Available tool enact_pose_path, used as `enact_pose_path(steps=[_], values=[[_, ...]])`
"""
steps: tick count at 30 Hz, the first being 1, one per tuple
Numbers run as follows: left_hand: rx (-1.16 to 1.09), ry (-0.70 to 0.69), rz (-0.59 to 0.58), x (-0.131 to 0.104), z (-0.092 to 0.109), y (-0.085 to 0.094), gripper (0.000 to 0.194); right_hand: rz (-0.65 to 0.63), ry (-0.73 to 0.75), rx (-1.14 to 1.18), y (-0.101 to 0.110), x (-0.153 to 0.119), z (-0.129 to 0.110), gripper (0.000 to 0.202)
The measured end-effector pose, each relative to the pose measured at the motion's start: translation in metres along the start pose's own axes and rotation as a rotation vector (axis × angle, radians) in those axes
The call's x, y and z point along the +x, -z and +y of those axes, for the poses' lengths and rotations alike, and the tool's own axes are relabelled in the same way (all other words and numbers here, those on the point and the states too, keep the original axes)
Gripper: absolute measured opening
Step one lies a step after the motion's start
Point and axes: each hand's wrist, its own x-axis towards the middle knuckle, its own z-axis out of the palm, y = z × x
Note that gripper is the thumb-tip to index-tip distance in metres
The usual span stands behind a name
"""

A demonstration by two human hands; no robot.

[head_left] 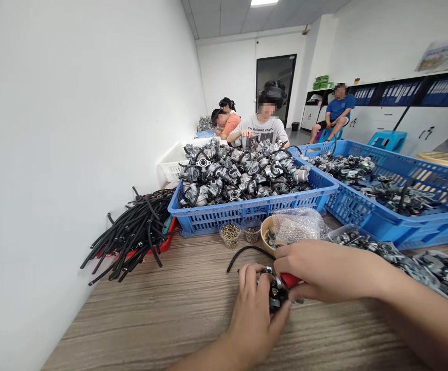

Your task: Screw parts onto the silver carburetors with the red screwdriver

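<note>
On the wooden table, my left hand [253, 312] is closed around a small metal carburetor [276, 294], its fingers over the top and the thumb at the near side. A black rubber hose [247, 249] curves out behind the carburetor; whether it is joined to it is hidden. My right hand [316, 270] is closed on a red-handled tool [290, 280], and its fingertips are close against the carburetor's right side. Most of the tool is covered by the fingers, so its tip does not show.
A blue crate [208, 224] heaped with carburetors stands ahead; another blue crate [378, 221] is at right. Black hoses [131, 237] fill a red tray at left. Small brass pieces [230, 233] sit in a cup near bubble wrap [299, 224]. Several people sit beyond.
</note>
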Motion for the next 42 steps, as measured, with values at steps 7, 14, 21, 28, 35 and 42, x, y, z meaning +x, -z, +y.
enact_pose_path(steps=[7,14,21,28,35,42], values=[[0.015,-0.006,0.017,0.000,-0.001,-0.002,0.032,0.001,0.013,0.001,0.002,-0.001,0.001,0.007],[0.005,-0.023,0.026,-0.001,-0.003,-0.003,0.032,0.071,-0.037,-0.092,-0.002,-0.001,-0.010,0.007],[0.003,-0.021,0.027,0.000,-0.002,-0.001,0.032,0.052,-0.084,-0.096,-0.003,-0.004,-0.014,0.006],[0.001,0.004,0.003,0.000,-0.001,0.000,0.031,0.003,-0.035,-0.031,0.000,-0.003,-0.002,0.015],[-0.012,0.019,-0.001,0.000,0.000,0.000,0.032,0.032,-0.016,-0.046,-0.003,-0.003,-0.005,0.009],[0.015,0.000,0.026,0.000,-0.001,-0.001,0.032,0.048,-0.011,-0.060,-0.003,-0.001,-0.007,0.009]])
